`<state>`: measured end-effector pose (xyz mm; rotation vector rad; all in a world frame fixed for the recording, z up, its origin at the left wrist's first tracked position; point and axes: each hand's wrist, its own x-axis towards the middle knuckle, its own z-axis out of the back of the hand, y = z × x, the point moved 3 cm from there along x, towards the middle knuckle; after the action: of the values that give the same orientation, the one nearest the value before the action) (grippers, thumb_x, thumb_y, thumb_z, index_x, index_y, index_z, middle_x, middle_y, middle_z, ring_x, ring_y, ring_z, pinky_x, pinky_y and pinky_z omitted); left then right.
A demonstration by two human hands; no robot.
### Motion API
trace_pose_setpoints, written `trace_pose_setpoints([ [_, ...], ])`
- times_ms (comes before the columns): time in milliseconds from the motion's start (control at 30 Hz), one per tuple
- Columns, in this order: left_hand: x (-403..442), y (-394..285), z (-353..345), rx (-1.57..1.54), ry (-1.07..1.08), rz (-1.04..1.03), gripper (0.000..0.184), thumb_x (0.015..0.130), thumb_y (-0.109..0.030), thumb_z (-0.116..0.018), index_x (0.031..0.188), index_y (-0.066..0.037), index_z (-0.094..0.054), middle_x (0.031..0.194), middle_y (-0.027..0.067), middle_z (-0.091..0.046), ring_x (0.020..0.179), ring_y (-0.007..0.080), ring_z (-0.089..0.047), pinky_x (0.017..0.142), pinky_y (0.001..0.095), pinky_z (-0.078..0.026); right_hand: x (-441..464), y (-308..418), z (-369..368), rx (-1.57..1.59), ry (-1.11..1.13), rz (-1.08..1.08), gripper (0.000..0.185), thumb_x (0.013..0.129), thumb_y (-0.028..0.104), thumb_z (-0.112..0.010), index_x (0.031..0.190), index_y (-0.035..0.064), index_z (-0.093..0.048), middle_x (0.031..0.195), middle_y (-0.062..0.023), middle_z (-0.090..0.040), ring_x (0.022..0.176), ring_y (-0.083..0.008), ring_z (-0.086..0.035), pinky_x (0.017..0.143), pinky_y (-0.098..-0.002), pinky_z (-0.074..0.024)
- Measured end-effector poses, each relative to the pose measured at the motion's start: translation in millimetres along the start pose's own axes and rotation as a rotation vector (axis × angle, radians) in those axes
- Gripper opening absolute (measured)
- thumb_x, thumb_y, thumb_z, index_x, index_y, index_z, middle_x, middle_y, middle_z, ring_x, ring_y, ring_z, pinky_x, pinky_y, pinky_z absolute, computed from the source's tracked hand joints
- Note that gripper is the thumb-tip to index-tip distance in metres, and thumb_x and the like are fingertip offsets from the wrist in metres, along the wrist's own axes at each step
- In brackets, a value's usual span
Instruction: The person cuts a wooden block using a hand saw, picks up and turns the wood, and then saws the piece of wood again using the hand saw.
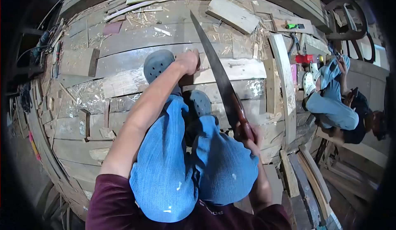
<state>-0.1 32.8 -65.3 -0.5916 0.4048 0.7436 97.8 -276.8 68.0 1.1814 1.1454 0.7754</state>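
Saw [218,71] in the right hand [252,138], right of the left hand [188,62] (another person [335,109] farther right), a board [233,14] beyond.

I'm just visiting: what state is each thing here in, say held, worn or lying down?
Pale, rough wooden plank: lying flat.
Long saw with dark blade and reddish-brown handle: held; blade crosses the plank in view, contact unclear.
Right hand: closed around the handle.
Left hand: fingers curled; grip unclear.
Grey-blue perforated clogs: worn.
Blue denim trousers: worn, knees bent.
Small green-and-black object: lying down.
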Motion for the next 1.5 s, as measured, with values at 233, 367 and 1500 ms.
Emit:
trace_pose_setpoints([
  [233, -1.7, -3.4, 4.3, 0.039, 0.024, -0.055, 0.053, 0.071, -0.015, -0.068, 0.112, 0.006, -0.042, 0.105, 0.0262, -0.057, 0.102, 0.0381, -0.057, 0.084, 0.0454, -0.047, 3.8, -19.2, -16.5, -0.252, -0.208, 0.025, 0.043, 0.072, 0.006, -0.057, 0.113, -0.0032, -0.050, 0.084, -0.0083, -0.057, 0.079, -0.0158, -0.056, 0.076, -0.0280, -0.0443],
  [367, -2.6, -1.2, -5.8, -0.010, -0.013, -0.063, 0.053, 0.072, -0.019, -0.067, 0.115, 0.003, -0.044, 0.106, 0.0252, -0.058, 0.103, 0.0374, -0.056, 0.085, 0.0447, -0.047, 12.6, 1.8, -15.7, -0.028, -0.204, -0.332, 0.047, 0.069, 0.018, -0.062, 0.109, -0.0041, -0.053, 0.081, -0.0063, -0.056, 0.075, -0.0150, -0.054, 0.069, -0.0299, -0.0443],
  [1500, 0.9, -2.2, -7.4, 0.051, -0.070, -0.164, 0.056, 0.077, -0.030, -0.066, 0.113, 0.005, -0.041, 0.097, 0.0297, -0.058, 0.094, 0.0444, -0.057, 0.080, 0.0489, -0.047, 50.7, -5.4, -47.0, 0.135, -0.153, -0.178, 0.038, 0.062, 0.033, -0.066, 0.077, 0.0015, -0.052, 0.072, 0.0000, -0.051, 0.063, -0.0089, -0.047, 0.057, -0.0219, -0.0369],
])
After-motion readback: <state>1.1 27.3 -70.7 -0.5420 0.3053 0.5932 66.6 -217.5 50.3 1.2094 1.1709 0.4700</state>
